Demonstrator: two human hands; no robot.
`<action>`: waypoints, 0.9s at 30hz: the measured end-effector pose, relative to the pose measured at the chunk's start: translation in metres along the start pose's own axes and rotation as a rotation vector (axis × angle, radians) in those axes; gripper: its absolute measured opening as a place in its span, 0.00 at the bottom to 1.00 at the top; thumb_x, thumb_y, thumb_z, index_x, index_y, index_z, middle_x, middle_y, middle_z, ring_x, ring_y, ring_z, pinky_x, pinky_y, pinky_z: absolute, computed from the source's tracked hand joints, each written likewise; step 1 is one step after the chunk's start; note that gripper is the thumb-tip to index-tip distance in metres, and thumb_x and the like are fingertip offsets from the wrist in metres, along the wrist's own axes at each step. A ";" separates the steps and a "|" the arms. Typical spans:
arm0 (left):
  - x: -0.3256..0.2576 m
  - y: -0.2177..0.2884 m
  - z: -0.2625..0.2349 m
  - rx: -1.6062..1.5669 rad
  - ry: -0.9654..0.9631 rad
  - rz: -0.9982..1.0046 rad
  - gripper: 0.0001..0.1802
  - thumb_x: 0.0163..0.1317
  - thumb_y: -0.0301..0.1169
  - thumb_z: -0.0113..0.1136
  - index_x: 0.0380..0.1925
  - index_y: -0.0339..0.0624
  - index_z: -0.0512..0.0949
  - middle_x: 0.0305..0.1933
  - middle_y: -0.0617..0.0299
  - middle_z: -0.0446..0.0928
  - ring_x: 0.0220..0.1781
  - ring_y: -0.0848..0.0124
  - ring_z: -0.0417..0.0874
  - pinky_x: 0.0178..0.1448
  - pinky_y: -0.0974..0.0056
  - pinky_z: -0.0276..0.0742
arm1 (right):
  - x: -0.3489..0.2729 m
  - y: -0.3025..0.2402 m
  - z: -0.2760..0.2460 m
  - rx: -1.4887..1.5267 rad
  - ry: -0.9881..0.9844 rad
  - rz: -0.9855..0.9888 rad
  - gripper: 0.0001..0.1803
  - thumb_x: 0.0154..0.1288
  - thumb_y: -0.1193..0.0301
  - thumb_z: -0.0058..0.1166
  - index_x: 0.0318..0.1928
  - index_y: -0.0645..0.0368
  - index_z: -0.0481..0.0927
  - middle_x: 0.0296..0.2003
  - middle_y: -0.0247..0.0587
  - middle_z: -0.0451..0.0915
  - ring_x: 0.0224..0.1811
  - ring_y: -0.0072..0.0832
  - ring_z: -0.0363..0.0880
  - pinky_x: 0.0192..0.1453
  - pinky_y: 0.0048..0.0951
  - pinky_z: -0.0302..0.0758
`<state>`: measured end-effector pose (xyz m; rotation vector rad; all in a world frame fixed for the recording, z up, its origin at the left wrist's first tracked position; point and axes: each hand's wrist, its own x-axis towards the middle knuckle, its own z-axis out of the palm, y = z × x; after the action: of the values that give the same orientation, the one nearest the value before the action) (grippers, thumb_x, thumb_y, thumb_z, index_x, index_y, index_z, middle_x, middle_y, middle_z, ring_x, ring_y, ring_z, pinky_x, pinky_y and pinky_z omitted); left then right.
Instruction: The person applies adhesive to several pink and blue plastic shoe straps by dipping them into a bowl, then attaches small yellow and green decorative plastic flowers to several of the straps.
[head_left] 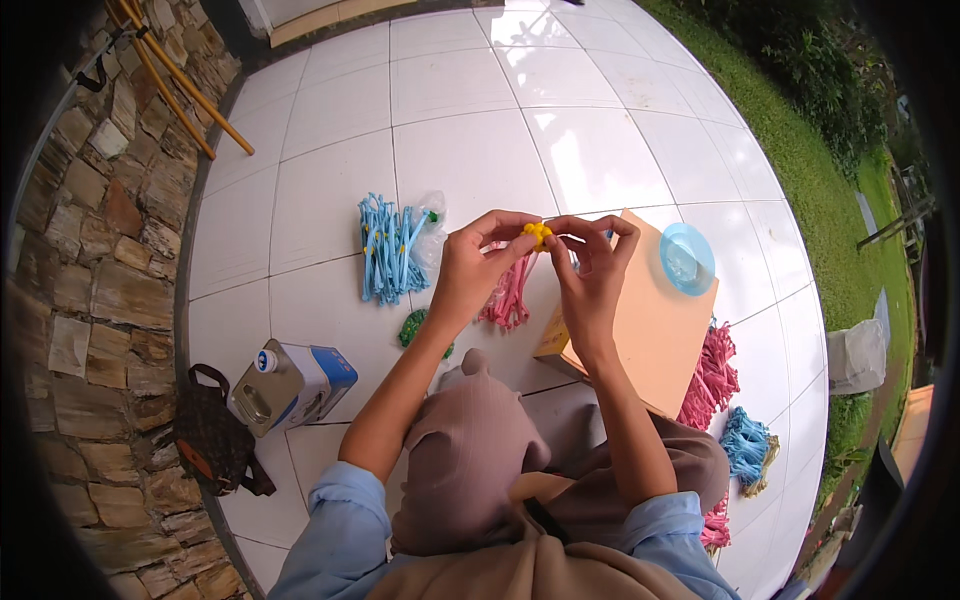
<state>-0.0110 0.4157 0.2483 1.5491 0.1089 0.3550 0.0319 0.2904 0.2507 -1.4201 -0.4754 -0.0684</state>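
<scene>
My left hand (482, 252) and my right hand (588, 268) meet in front of me, both pinching a small knobbly yellow piece (537, 236) between fingertips. It looks like a little flower or bead cluster; its exact kind cannot be made out. Below and partly behind the hands lies a bundle of pink strips (508, 300) on the tiles. To the left is a bundle of light blue strips (388, 250), beside a clear plastic bag (430, 235) with something green. A green beaded-looking heap (412, 328) sits near my left forearm.
A tan board or box (650, 320) stands at my right, bearing a translucent blue dish (687, 260). Past it lie pink (712, 375) and blue bundles (745, 445). At left are a metal can (295, 385), a dark bag (215, 435) and a stone wall (125, 280).
</scene>
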 end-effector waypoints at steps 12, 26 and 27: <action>-0.006 0.057 0.154 -0.573 -0.219 -0.081 0.10 0.58 0.23 0.58 0.40 0.34 0.73 0.42 0.55 0.76 0.45 0.71 0.80 0.54 0.69 0.78 | -0.009 -0.090 -0.149 -0.495 0.109 -0.327 0.25 0.54 0.81 0.60 0.47 0.61 0.60 0.36 0.43 0.77 0.37 0.32 0.81 0.46 0.30 0.77; -0.003 0.037 0.176 -0.339 -0.280 -0.045 0.12 0.53 0.21 0.63 0.38 0.33 0.75 0.37 0.57 0.79 0.39 0.74 0.81 0.45 0.71 0.79 | -0.011 -0.080 -0.195 -0.183 0.009 -0.073 0.24 0.53 0.82 0.60 0.45 0.60 0.60 0.33 0.41 0.77 0.37 0.25 0.79 0.43 0.24 0.77; -0.003 0.037 0.175 -0.298 -0.285 -0.025 0.11 0.53 0.23 0.64 0.37 0.33 0.76 0.36 0.57 0.80 0.39 0.73 0.82 0.43 0.71 0.78 | -0.011 -0.080 -0.196 -0.035 -0.003 -0.012 0.23 0.54 0.81 0.60 0.45 0.59 0.59 0.32 0.41 0.77 0.37 0.25 0.78 0.42 0.23 0.76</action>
<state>0.0314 0.2469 0.2894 1.2870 -0.1421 0.1205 0.0504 0.0868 0.3072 -1.4516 -0.4868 -0.0843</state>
